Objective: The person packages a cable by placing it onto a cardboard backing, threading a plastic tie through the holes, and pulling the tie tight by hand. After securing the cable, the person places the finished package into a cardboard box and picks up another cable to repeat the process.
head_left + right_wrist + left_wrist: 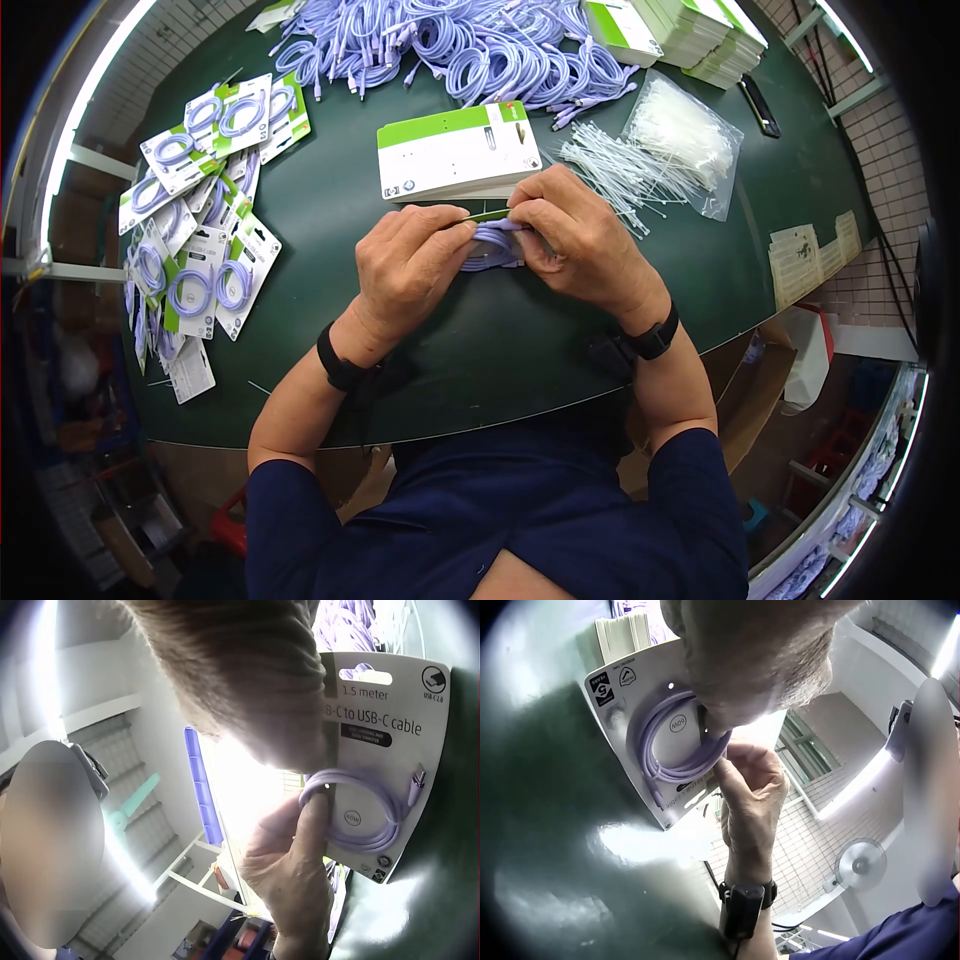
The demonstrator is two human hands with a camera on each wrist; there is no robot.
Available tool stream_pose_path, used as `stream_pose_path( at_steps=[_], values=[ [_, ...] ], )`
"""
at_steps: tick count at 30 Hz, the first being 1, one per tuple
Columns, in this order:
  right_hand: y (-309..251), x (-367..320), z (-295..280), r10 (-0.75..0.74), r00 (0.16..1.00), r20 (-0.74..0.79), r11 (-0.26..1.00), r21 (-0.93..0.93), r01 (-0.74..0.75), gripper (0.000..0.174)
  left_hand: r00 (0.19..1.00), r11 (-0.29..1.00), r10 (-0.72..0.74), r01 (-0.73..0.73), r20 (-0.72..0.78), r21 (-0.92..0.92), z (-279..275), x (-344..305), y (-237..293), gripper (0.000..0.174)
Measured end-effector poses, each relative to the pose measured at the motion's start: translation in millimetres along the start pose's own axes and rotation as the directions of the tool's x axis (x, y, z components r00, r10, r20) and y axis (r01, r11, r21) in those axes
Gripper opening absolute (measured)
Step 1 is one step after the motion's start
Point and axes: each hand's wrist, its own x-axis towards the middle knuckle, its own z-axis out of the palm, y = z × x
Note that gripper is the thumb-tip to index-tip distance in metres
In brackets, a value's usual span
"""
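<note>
Between both hands a white and green cable card (382, 750) is held on edge, printed side away from the head camera. A coiled lilac USB-C cable (384, 814) lies against its face, one plug pointing along the card. My left hand (412, 255) pinches the card and coil at one side, the thumb over the cable in the right wrist view. From the other side my right hand (575, 240) grips card and coil, its thumb and fingers close to the cable in the left wrist view. Fingers hide part of the coil.
Ahead lies a stack of flat cards (455, 155). White zip ties (620, 170) spread beside a clear bag of more ties (685, 125). Carded cables (200, 275) pile up at the left. Loose lilac cables (450, 45) heap at the back, near more stacked cards (690, 40).
</note>
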Motion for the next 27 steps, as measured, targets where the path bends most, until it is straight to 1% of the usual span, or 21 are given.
stream_pose_path(
  at_steps=[7, 11, 14, 21, 24, 25, 26, 27],
  values=[
    [1, 0, -1, 0.0, 1.0, 0.024, 1.0, 0.003, 0.0, 0.027, 1.0, 1.0, -0.012, 0.012, -0.021, 0.0, 4, 0, 0, 0.024],
    [2, 0, -1, 0.002, 0.999, 0.035, 1.0, 0.005, -0.002, 0.027, 1.0, 0.998, -0.019, 0.019, 0.002, -0.053, 4, 0, -3, 0.024],
    [1, 1, -1, 0.007, 0.999, 0.038, 1.0, 0.005, -0.008, 0.027, 0.998, 0.999, -0.009, 0.012, 0.066, -0.048, 1, 3, -5, 0.023],
    [2, 2, -4, 0.009, 0.999, 0.048, 1.0, 0.002, -0.009, 0.026, 0.998, 0.999, 0.01, -0.006, 0.065, -0.053, 2, 3, -7, 0.022],
    [1, 5, -12, 0.064, 0.998, 0.012, 0.992, 0.113, -0.065, 0.026, 0.998, 0.998, 0.021, -0.017, 0.062, -0.062, 0, 2, -6, 0.022],
    [3, 4, -17, 0.066, 0.998, 0.015, 0.993, 0.094, -0.067, 0.026, 0.998, 0.998, 0.024, -0.021, 0.061, -0.062, 0, 2, -6, 0.022],
    [8, 3, -22, 0.187, 0.98, -0.065, 0.98, 0.086, -0.182, 0.024, 0.998, 0.998, 0.029, -0.026, 0.054, -0.065, 2, 2, -5, 0.022],
    [15, 3, -28, 0.3, 0.942, -0.148, 0.953, 0.084, -0.29, 0.022, 0.999, 0.996, 0.041, -0.038, 0.034, -0.081, 3, 4, -5, 0.022]
  ],
)
